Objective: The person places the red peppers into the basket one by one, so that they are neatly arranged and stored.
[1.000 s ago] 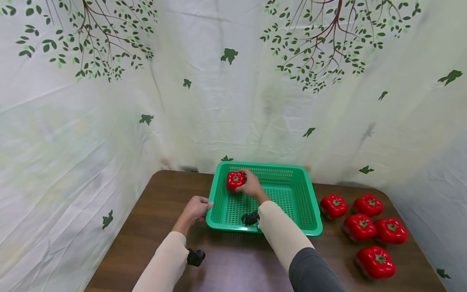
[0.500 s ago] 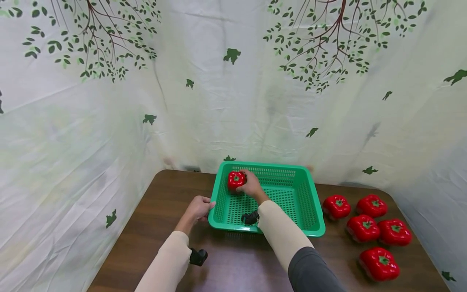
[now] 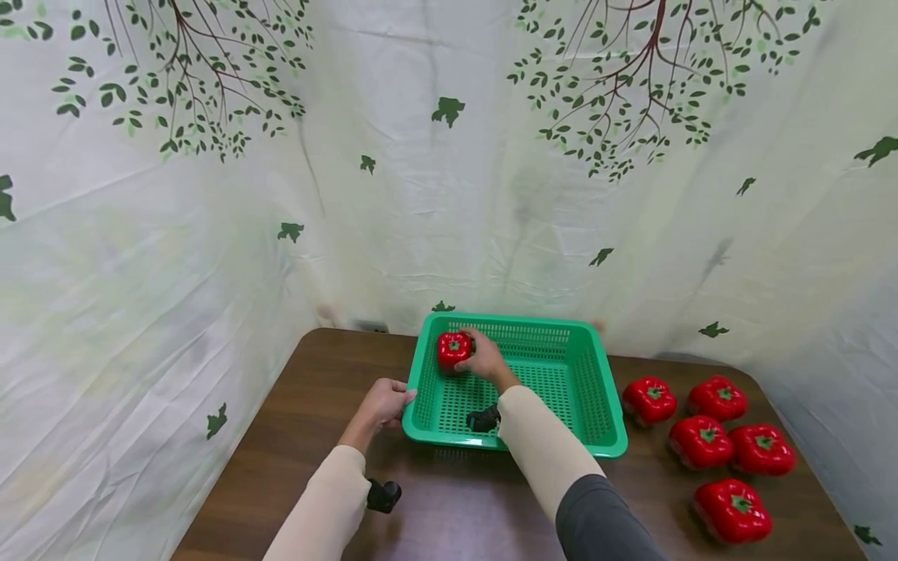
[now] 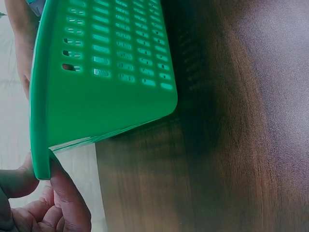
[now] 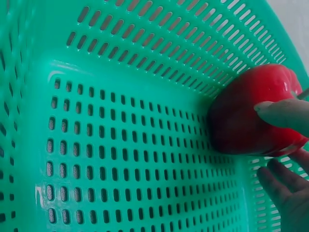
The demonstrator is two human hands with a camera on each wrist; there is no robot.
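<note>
Little has moved since the earlier head frame: slight shift of view, with hands, basket and pepper in the same relation. Your right hand (image 3: pixel 489 361) holds a red bell pepper (image 3: pixel 450 355) between thumb and part-curled fingers, spread about its width, in the far-left corner of the green plastic basket (image 3: pixel 613 397); firmness of hold: cannot tell. Your left hand (image 3: pixel 384 401) pinches the left rim near its front corner, thumb and finger nearly together, probably to steady it. Corner placement likely saves room: perforated floor runs open to the right wall. Beyond that rim, five loose bell peppers (image 3: pixel 701 442) sit on the wooden table (image 3: pixel 337 374)
</note>
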